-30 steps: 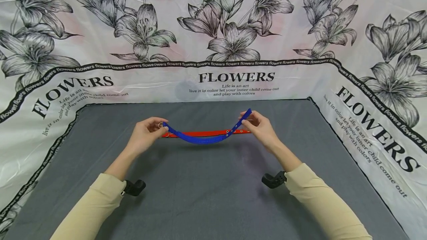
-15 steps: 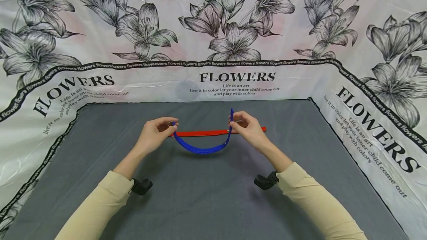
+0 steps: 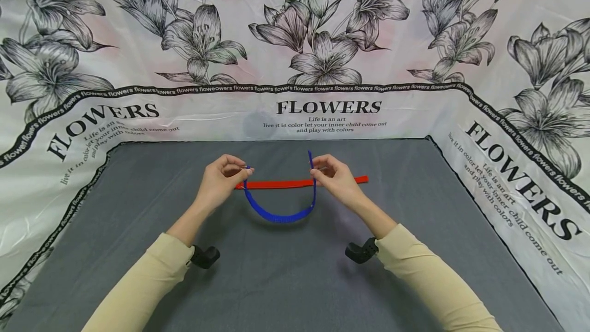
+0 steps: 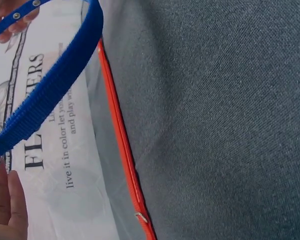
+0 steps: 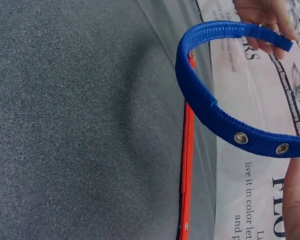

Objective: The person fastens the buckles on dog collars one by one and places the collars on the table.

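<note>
One floral cloth (image 3: 221, 117) rises behind everything, repeatedly printed "FLOWERS", with "Life is an art", "live it in color let your inner child come out" and "and play with colors" beneath; its black border repeats "flowers". Before it spreads a grey surface (image 3: 286, 281). On that lies a red strap (image 3: 278, 185), lengthwise. Nearer the person, a blue strap (image 3: 281, 219) hangs raised in a U, the left hand (image 3: 220, 178) pinching one end, the right hand (image 3: 338, 181) pinching near the other. Metal eyelets (image 5: 240, 138) dot the blue band.
</note>
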Action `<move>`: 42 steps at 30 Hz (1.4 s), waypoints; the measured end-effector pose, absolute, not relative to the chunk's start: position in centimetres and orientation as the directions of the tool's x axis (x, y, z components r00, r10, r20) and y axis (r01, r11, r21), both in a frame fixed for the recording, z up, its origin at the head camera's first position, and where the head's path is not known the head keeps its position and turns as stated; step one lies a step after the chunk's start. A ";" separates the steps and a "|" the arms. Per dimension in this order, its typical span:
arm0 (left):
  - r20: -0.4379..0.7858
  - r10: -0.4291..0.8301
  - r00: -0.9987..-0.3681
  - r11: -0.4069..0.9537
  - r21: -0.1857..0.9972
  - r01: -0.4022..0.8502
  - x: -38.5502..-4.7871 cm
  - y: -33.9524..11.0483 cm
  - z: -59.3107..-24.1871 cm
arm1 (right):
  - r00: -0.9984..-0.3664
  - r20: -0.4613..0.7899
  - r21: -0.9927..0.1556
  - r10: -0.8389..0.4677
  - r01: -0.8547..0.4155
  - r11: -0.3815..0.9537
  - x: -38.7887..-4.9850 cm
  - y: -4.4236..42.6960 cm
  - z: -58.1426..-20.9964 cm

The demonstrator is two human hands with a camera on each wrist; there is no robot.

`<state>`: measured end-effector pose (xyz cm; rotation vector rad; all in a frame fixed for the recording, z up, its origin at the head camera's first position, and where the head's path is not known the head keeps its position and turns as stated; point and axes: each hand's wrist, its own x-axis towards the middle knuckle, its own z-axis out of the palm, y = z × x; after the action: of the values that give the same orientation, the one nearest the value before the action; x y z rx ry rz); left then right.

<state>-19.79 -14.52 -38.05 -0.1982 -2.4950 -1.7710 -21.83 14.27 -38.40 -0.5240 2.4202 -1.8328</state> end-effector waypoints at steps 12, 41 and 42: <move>0.148 0.077 -0.986 0.328 0.930 0.165 -19.9 -13.4 -38.1 | -0.918 0.171 -0.897 -0.357 -0.295 0.328 -21.8 13.8 -38.5; 0.110 0.174 -0.979 0.259 0.954 0.153 -19.9 -9.6 -38.0 | -0.868 0.203 -0.817 -0.453 -0.405 0.411 -19.8 11.2 -36.3; 0.106 0.171 -0.980 0.262 0.954 0.149 -19.9 -9.5 -38.0 | -0.867 0.206 -0.817 -0.454 -0.408 0.407 -19.4 11.1 -35.9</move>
<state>-19.91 -9.54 -38.00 -0.3175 -2.5096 -1.8938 -19.44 11.14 -35.88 -0.7950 2.5943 -1.4855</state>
